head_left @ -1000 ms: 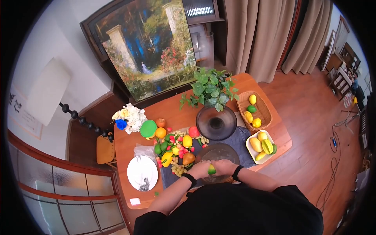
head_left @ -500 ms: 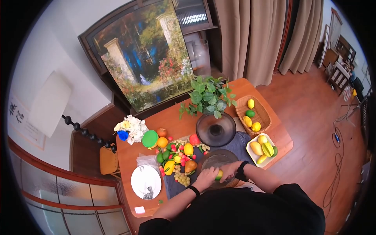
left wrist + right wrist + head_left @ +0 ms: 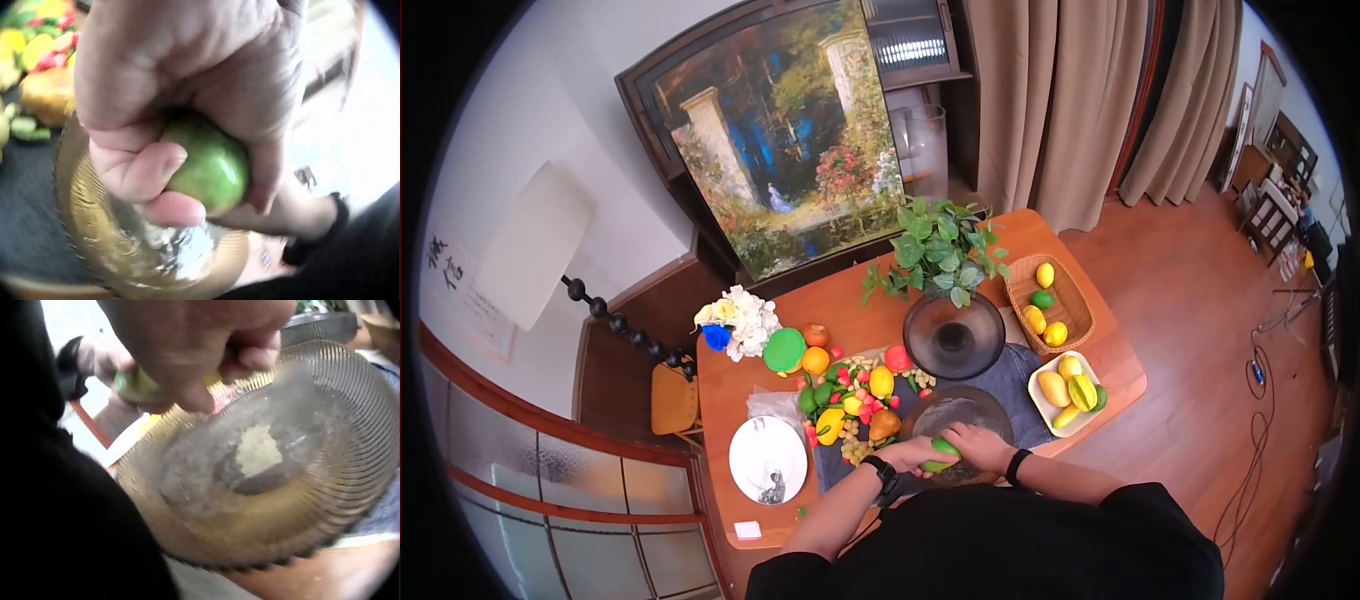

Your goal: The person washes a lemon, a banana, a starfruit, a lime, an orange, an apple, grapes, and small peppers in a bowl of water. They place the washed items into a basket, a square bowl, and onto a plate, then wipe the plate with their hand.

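Both hands hold a green mango [image 3: 941, 456] over a ribbed smoky-glass bowl [image 3: 985, 405]. My left hand [image 3: 908, 455] curls its fingers round the fruit, whose smooth, shiny end shows between fingers and thumb in the left wrist view. From the other side, my right hand [image 3: 982, 446] grips it with bent fingers, partly covering it. In the right wrist view, the bowl [image 3: 300, 531] has a clear, glistening layer inside with a pale patch on it. A black band sits on each wrist.
Left of the bowl lies a heap of fruit with a pear [image 3: 885, 425] and grapes. Beyond stands a dark glass vessel [image 3: 925, 350] near a leafy plant. At right are a wicker basket [image 3: 1085, 300] and a pale tray [image 3: 1040, 400] of fruit; a white plate [image 3: 745, 440] sits left.
The hands have turned the mango between them. More of its green side shows now, and the left hand has shifted from over the fruit to its left side.
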`<move>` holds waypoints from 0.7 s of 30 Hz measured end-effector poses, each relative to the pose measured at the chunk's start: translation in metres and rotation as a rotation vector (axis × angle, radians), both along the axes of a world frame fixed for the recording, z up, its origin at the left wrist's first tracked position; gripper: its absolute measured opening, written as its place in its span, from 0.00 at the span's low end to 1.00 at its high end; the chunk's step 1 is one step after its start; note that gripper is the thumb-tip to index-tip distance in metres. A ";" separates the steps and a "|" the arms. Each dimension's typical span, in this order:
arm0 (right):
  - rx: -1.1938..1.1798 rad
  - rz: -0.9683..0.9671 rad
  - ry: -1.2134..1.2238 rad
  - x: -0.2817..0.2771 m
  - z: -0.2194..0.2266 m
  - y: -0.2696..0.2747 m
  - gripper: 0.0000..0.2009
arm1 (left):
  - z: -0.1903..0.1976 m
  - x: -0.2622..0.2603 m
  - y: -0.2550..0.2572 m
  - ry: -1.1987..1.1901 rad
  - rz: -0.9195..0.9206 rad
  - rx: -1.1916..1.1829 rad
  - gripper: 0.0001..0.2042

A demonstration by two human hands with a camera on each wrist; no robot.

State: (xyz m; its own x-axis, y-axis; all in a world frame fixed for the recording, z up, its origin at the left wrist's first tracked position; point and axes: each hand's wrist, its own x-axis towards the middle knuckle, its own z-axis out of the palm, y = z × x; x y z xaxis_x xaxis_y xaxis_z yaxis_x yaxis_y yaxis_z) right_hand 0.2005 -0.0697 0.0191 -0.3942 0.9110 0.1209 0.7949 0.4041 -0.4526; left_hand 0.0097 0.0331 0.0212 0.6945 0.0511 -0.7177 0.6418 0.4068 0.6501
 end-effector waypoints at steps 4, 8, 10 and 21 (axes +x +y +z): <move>-0.355 0.081 0.037 0.005 0.006 0.007 0.20 | 0.000 0.007 -0.002 0.034 -0.138 0.193 0.23; -0.553 -0.011 0.126 0.006 0.027 0.007 0.23 | -0.009 0.010 -0.007 0.003 -0.272 0.610 0.27; -0.578 0.026 0.280 0.009 -0.004 0.010 0.24 | -0.007 0.009 -0.013 -0.097 -0.328 0.950 0.27; -0.580 -0.318 0.138 0.019 -0.067 0.020 0.19 | -0.024 0.002 -0.024 0.205 -0.133 0.929 0.40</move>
